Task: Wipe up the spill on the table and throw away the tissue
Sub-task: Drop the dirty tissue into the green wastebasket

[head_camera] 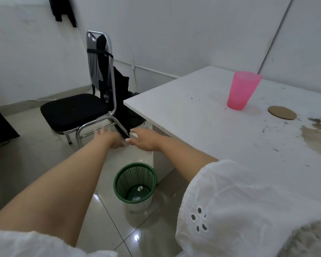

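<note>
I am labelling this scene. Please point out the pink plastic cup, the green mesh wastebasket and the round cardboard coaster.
pink plastic cup (241, 91): head view, middle of its side wall.
green mesh wastebasket (119, 178): head view, left rim.
round cardboard coaster (282, 112): head view, centre of its top face.

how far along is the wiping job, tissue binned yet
Looks nearly done. White crumpled tissue pieces already lie in the green mesh wastebasket on the floor. In hand: nothing that I can see; the left hand and right hand are open above the basket. Left: a brownish stain remains on the white table; whether it is wet I cannot tell.
</note>
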